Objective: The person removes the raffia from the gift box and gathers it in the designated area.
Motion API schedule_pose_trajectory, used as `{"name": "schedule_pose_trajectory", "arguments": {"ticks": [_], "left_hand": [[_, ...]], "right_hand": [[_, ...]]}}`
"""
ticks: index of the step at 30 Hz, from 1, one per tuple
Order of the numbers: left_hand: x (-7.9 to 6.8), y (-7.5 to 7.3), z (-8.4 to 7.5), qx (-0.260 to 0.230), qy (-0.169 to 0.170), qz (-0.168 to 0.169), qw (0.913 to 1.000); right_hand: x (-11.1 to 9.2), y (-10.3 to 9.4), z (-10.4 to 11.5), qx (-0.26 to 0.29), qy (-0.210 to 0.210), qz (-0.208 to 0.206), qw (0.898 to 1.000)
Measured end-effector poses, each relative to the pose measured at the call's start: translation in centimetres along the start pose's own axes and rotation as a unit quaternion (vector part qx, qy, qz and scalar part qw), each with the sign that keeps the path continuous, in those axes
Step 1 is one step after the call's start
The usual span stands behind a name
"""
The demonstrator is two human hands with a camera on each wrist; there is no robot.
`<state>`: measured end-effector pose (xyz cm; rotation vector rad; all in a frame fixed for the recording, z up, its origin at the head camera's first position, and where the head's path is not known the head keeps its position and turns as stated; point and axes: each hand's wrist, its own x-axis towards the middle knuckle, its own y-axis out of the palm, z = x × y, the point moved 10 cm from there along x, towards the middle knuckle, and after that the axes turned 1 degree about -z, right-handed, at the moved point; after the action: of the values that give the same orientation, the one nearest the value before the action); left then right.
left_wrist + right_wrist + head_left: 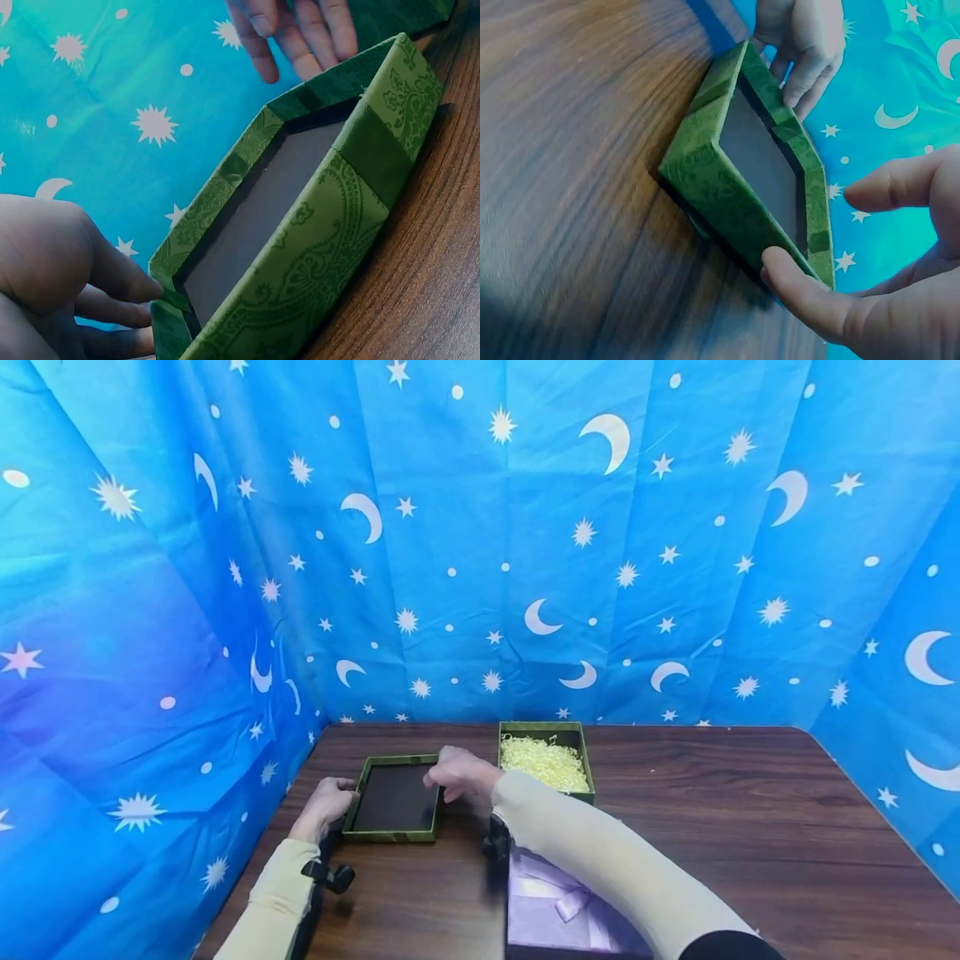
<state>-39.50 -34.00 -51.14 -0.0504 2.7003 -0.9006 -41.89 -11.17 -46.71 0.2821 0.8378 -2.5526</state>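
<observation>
A shallow green patterned box lid (352, 832) with a dark inside lies on the table, hollow side up. My left hand (327, 800) pinches its left wall, the thumb at the rim and the other fingers outside, as the left wrist view shows. Over the lid's right side is my right hand (461, 772). In the right wrist view one fingertip of the right hand (885, 307) touches the lid's outer wall (720, 180), while another digit stays spread apart from it, above the inside.
A green box (587, 768) filled with pale yellow shredded paper (542, 762) stands behind my right forearm. A purple box (547, 910) with a ribbon bow (573, 903) sits at the front, partly under that arm. A blue star-and-moon cloth (480, 568) hangs behind the wooden table (735, 810).
</observation>
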Motion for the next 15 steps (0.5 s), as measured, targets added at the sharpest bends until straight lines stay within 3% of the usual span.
{"name": "schedule_pose_trajectory", "arguments": {"ticks": [3, 8, 15], "left_hand": [[-0.2, -0.2, -0.4, 0.005, 0.002, -0.007, 1.0000], [-0.7, -0.8, -1.5, 0.021, 0.014, -0.025, 0.9994], [-1.0, -1.2, -3.7, 0.031, 0.065, -0.043, 0.9965]], "right_hand": [[-0.1, -0.9, 0.3, -0.013, 0.001, -0.022, 1.000], [-0.6, -1.9, 0.6, 0.025, 0.007, -0.030, 0.999], [-1.5, -3.9, 1.2, 0.051, -0.022, -0.015, 0.998]]}}
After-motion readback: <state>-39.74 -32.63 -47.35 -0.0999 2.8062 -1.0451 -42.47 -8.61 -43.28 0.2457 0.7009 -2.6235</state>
